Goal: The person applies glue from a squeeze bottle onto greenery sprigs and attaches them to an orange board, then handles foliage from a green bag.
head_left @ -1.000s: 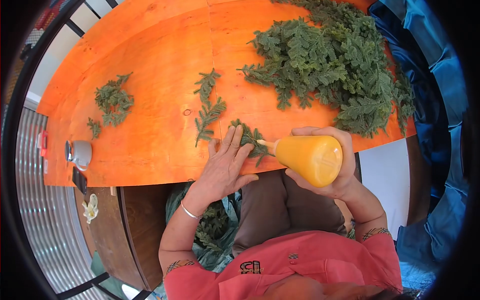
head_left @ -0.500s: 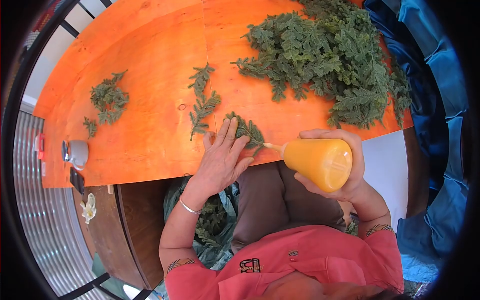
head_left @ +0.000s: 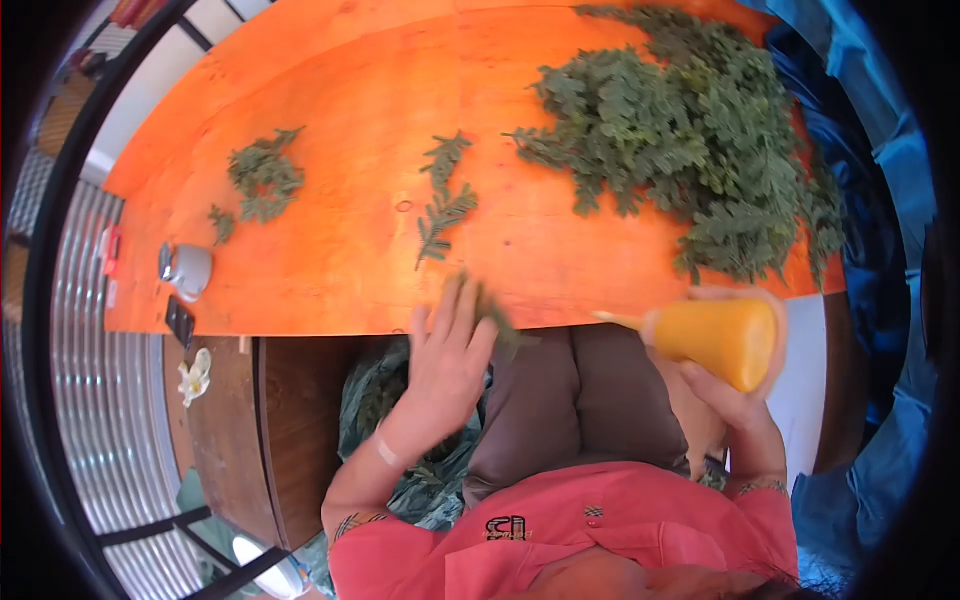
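Observation:
A yellow squeeze bottle [head_left: 712, 338] lies in the grip of my right hand [head_left: 745, 350], its pale nozzle pointing left, just off the table's front edge. My left hand [head_left: 452, 345] is at the front edge, with a small green sprig [head_left: 492, 305] at its fingers. The sprig is blurred and partly hidden, and its tip reaches past the edge. Beyond my left hand, two loose sprigs [head_left: 443, 212] lie on the orange table [head_left: 350, 230]. A big heap of green branches [head_left: 690, 140] covers the table's back right.
On the left are a small ring of greenery [head_left: 265, 178], a grey cup [head_left: 188, 270], a dark phone [head_left: 180, 321] and a red object [head_left: 110, 250]. A brown cabinet [head_left: 225, 430] stands below the table, beside a green plastic bag [head_left: 430, 500]. Blue cloth [head_left: 890, 400] hangs at right.
My right hand has moved right with the bottle, its nozzle now away from the sprig. My left hand and the sprig have come to the table's front edge. The view has shifted.

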Available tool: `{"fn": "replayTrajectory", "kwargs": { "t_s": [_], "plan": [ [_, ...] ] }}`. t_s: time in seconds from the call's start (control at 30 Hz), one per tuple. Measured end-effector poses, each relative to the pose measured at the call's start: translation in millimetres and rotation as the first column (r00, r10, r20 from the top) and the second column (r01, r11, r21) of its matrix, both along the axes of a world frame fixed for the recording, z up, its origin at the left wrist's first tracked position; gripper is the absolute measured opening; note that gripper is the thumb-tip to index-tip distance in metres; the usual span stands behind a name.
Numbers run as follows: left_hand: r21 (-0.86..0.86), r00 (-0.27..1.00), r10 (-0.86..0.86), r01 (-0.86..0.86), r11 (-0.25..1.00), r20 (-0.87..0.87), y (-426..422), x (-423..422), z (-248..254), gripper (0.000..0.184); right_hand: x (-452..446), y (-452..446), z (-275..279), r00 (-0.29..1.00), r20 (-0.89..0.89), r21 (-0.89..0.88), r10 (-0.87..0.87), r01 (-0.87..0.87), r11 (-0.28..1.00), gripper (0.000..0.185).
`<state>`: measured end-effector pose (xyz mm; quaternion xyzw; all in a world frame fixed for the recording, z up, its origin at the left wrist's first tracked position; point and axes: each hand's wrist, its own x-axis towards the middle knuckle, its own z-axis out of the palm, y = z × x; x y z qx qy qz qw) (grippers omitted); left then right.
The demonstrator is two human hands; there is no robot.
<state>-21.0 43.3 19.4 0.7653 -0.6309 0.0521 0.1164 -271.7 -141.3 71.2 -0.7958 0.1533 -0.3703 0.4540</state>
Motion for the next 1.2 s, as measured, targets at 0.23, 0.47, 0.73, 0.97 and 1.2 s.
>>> {"fn": "replayTrajectory", "kwargs": {
  "t_s": [0.23,0.47,0.73,0.97,1.2],
  "plan": [
    [0.002,0.873,0.335,-0.358,0.934,-0.355,80.5,34.4,32.2,0.036,-18.2,-6.0,-8.4,0.997,0.058,0.16,0.042,-0.051,0.986,0.078],
    [-0.059,0.43,0.183,-0.491,0.869,-0.884,-37.4,90.9,-24.0,0.048,-8.5,-2.1,-13.6,0.992,0.088,0.07,0.09,-0.096,0.993,0.078],
    [0.056,-0.485,-0.291,-0.582,0.811,-0.824,-65.1,-56.6,-28.2,0.033,-9.7,-31.3,-14.5,0.976,0.175,0.238,-0.131,0.087,0.967,0.078],
    [-0.282,0.918,-0.089,-0.026,0.959,-0.387,-61.6,-2.9,12.6,0.039,-12.4,-65.2,-18.3,0.946,0.189,0.339,-0.262,0.188,0.922,0.076],
    [-0.101,0.896,-0.423,0.412,0.906,-0.135,-100.3,33.1,0.0,0.03,-6.5,-70.7,-17.2,0.941,0.17,0.349,-0.291,0.219,0.911,0.077]
  ]
}}
